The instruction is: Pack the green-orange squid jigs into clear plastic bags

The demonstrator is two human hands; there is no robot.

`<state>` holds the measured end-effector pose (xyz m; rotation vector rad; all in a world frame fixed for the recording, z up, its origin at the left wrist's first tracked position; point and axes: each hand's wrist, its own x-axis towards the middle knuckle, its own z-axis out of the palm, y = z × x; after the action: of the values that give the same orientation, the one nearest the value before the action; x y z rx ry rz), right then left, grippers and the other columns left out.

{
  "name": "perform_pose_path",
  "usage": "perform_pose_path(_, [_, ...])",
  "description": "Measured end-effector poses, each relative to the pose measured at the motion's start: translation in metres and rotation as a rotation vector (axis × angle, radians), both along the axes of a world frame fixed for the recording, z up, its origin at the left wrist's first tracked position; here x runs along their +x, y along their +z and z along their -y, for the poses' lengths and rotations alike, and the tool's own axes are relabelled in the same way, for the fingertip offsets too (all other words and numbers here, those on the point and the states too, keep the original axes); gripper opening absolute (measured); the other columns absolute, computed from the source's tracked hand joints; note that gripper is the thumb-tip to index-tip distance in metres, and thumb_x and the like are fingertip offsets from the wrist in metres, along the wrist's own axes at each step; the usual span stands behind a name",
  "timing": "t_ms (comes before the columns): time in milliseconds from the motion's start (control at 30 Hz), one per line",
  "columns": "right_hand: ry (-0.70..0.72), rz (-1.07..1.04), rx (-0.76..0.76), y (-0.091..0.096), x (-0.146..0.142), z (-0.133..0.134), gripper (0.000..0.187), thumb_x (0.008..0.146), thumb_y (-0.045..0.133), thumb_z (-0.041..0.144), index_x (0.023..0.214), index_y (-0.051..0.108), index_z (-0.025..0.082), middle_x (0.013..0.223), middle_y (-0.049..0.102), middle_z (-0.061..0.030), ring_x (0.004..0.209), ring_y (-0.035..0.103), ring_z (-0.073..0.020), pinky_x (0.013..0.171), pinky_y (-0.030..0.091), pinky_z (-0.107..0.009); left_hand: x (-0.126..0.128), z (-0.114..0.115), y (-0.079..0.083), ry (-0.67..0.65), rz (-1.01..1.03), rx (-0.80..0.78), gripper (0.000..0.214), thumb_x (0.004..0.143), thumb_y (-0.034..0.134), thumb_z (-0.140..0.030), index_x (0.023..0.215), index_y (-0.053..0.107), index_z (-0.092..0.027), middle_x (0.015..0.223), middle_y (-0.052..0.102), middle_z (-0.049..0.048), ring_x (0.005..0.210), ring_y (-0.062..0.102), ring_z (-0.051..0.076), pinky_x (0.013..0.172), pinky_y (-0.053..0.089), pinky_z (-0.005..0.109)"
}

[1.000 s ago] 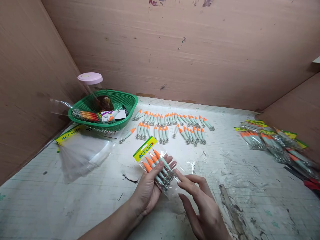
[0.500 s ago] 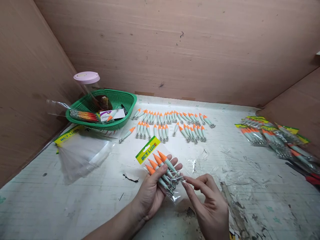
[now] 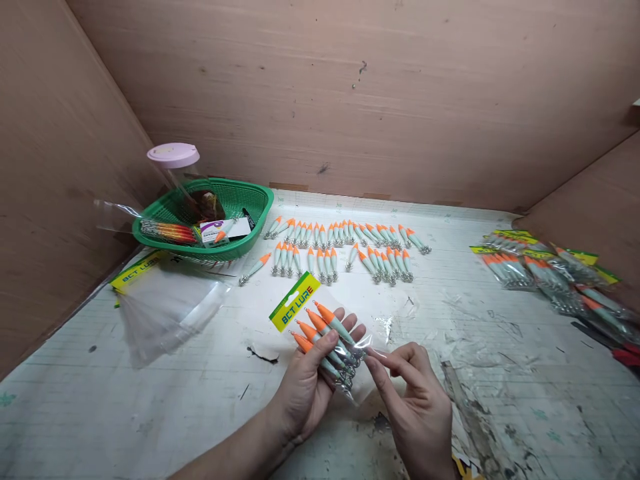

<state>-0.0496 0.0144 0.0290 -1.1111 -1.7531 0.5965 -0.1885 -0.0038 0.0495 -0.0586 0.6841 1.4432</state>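
Observation:
My left hand (image 3: 305, 390) grips a clear lure packet (image 3: 320, 330) with a yellow-green header card. Three orange-and-mint squid lures lie inside it, held under my thumb. My right hand (image 3: 417, 407) pinches the packet's open lower right corner with thumb and fingertips. Both hands hover just above the white cutting mat (image 3: 150, 407) near its front edge.
Two rows of loose lures (image 3: 345, 248) lie across the back of the mat. A green basket (image 3: 210, 217) with a pink-lidded jar (image 3: 175, 160) stands back left, empty bags (image 3: 160, 300) in front of it. Filled packets (image 3: 545, 273) pile up at right. Wooden walls enclose three sides.
My right hand has gone from open fingers beside the packet to a pinch on its lower right corner. The packet has shifted slightly right in my left hand.

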Motion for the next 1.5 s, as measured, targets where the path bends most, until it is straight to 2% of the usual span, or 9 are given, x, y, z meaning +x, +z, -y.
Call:
perform_pose_path(367, [0.009,0.126,0.186,-0.002,-0.001,0.005,0.010,0.084,0.060,0.016,0.090,0.067,0.020,0.067,0.051,-0.0001,0.064,0.048,-0.0145,0.059,0.039,-0.029,0.002,0.002,-0.002,-0.003,-0.031,-0.021,0.041,0.080,0.061,-0.014,0.121,0.054,-0.015,0.120,0.064,0.0125,0.109,0.061,0.027,0.099,0.045,0.042])
perform_pose_path(500, [0.199,0.223,0.285,0.013,0.014,0.002,0.022,0.082,0.058,0.008,0.100,0.065,0.018,0.068,0.052,-0.0006,0.063,0.051,-0.0135,0.057,0.041,-0.028,-0.003,-0.002,0.001,0.005,-0.060,-0.117,0.037,0.081,0.061,-0.014,0.118,0.056,-0.013,0.120,0.064,0.0123,0.103,0.064,0.028,0.091,0.051,0.043])
perform_pose_path(600, [0.174,0.244,0.324,0.026,0.042,-0.041,0.015,0.082,0.058,0.009,0.093,0.064,0.018,0.068,0.054,-0.0007,0.062,0.053,-0.0131,0.057,0.043,-0.027,-0.009,-0.006,0.003,0.030,-0.091,-0.174,0.032,0.081,0.060,-0.014,0.113,0.058,-0.013,0.119,0.065,0.0114,0.100,0.065,0.027,0.086,0.055,0.041])
perform_pose_path(733, [0.045,0.444,0.273,0.026,0.081,-0.150,0.014,0.085,0.056,0.028,0.086,0.064,0.016,0.073,0.061,-0.0053,0.064,0.056,-0.0165,0.061,0.045,-0.032,-0.013,-0.010,0.002,0.058,-0.108,-0.184,0.030,0.081,0.058,-0.012,0.111,0.059,-0.013,0.115,0.067,0.0109,0.098,0.067,0.025,0.084,0.057,0.038])
perform_pose_path(900, [0.261,0.586,0.115,0.003,0.090,-0.222,0.025,0.088,0.055,0.039,0.088,0.062,0.015,0.077,0.062,-0.0007,0.063,0.058,-0.0105,0.061,0.049,-0.027,-0.014,-0.012,-0.001,0.071,-0.098,-0.204,0.030,0.080,0.060,-0.011,0.110,0.060,-0.010,0.111,0.069,0.0127,0.098,0.067,0.025,0.082,0.058,0.036])
perform_pose_path(1167, [0.172,0.516,0.020,-0.016,0.092,-0.207,0.024,0.078,0.054,0.042,0.083,0.062,0.020,0.075,0.060,-0.0053,0.066,0.058,-0.0179,0.063,0.049,-0.032,-0.014,-0.013,0.000,0.065,-0.082,-0.199,0.026,0.080,0.058,-0.009,0.106,0.062,-0.009,0.103,0.071,0.0129,0.092,0.069,0.024,0.078,0.059,0.034])
perform_pose_path(1333, [0.091,0.422,-0.007,0.008,0.104,-0.179,0.028,0.078,0.055,0.047,0.083,0.059,0.019,0.073,0.059,-0.0044,0.060,0.055,-0.0163,0.059,0.048,-0.031,-0.014,-0.014,-0.003,0.061,-0.086,-0.201,0.025,0.080,0.059,-0.010,0.105,0.062,-0.009,0.102,0.072,0.0127,0.090,0.069,0.024,0.080,0.058,0.035])
perform_pose_path(1433, [0.271,0.374,-0.059,0.045,0.106,-0.130,0.022,0.084,0.055,0.042,0.093,0.058,0.022,0.082,0.061,-0.0045,0.072,0.059,-0.0169,0.064,0.051,-0.028,-0.014,-0.014,-0.006,0.062,-0.086,-0.206,0.027,0.078,0.061,-0.010,0.105,0.062,-0.008,0.101,0.072,0.0121,0.089,0.069,0.024,0.080,0.057,0.036])
perform_pose_path(1500, [0.756,0.333,-0.183,0.069,0.100,-0.093,0.014,0.086,0.056,0.035,0.095,0.058,0.024,0.078,0.060,-0.0028,0.073,0.059,-0.0164,0.066,0.052,-0.028,-0.015,-0.015,-0.007,0.061,-0.089,-0.217,0.027,0.078,0.061,-0.011,0.105,0.062,-0.008,0.099,0.072,0.0120,0.089,0.069,0.024,0.079,0.058,0.037])
